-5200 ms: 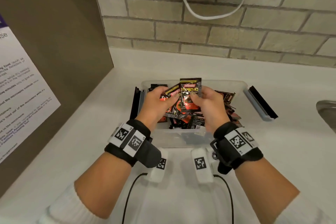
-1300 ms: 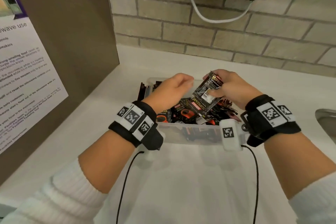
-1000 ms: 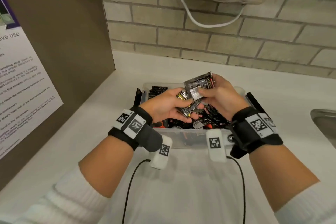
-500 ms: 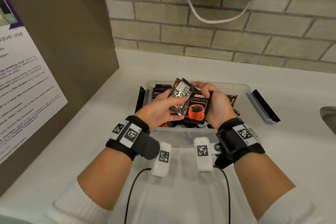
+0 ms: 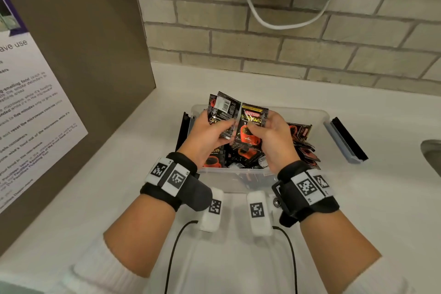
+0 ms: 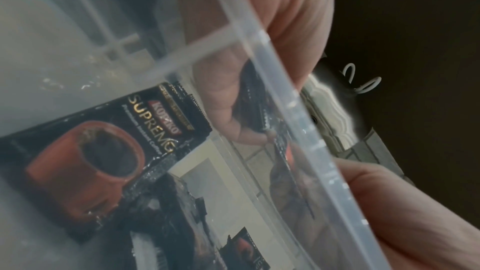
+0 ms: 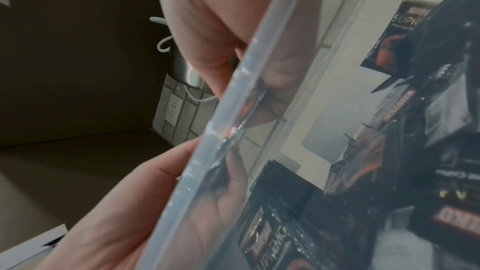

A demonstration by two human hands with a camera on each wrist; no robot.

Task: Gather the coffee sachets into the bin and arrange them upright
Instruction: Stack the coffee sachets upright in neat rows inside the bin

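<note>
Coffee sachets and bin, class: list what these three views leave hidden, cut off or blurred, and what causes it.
- Bin floor, head view: covered by loose sachets and both hands.
- Left hand fingertips: behind its held sachets.
- Right hand fingertips, right wrist view: blurred through the bin wall.
- Sink: cut by the right edge.
- Poster small print: too small.

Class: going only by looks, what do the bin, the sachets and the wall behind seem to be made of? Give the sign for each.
Bin: clear, slightly frosted plastic; the sachets show through its wall.
Sachets: probably glossy printed foil or plastic film; they crinkle, shine, and have crimped edges.
Wall: matt grey-beige brick, or brick-look tile, with pale mortar lines.
</note>
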